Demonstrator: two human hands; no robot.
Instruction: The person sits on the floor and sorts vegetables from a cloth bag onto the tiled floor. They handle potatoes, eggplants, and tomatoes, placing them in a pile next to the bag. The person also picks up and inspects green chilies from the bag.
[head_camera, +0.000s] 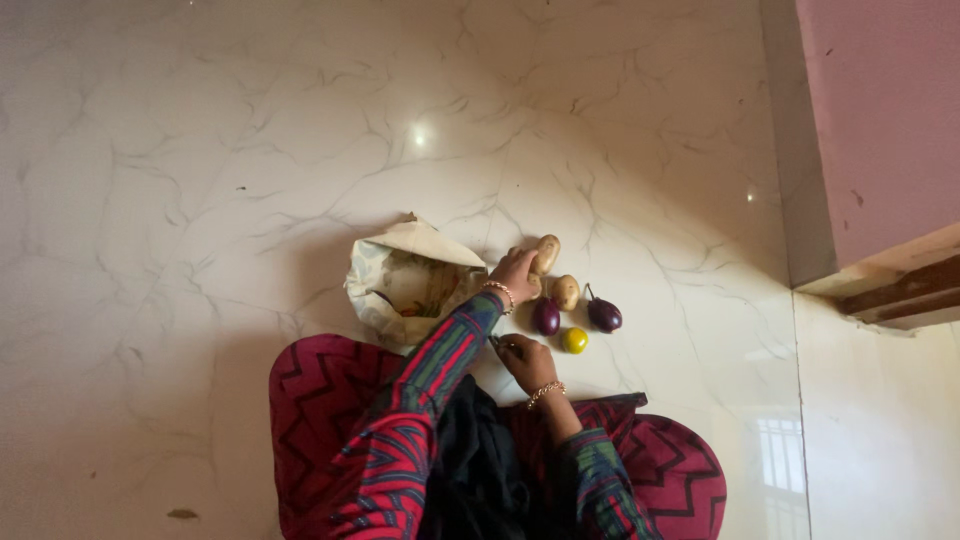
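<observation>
White marble-patterned floor (200, 200) fills most of the head camera's view, and the person sits on it with red zigzag-patterned cloth over both knees. Striped sleeves of red, green and blue run up from the bottom edge toward a small cluster of vegetables near the middle of the floor. The left hand (515, 272), with a bangle at the wrist, reaches forward and its fingers are closed around the lower end of a long potato (546, 253), which tilts up and away from the palm; the upper end of the potato sticks out clear of the fingertips. Just beside it, touching or nearly so, lies a second, rounder potato (566, 291). Below the left hand, close to its wrist side, sits a dark purple eggplant (545, 316), and a second eggplant (604, 315) with a thin stem lies a little apart toward the pink wall (880, 130) on the right. A small yellow-green lemon (574, 340) rests just below the first eggplant, nearest to the right hand (523, 360). That hand, also wearing a bangle, lies close to the knees with its fingers curled inward; a small dark thing seems to sit at the fingertips, but it is too small to tell whether the fingers grip it. To the left of the left forearm an open paper bag (405, 280), pale with crumpled edges, lies on the floor, its mouth turned toward the vegetables.
</observation>
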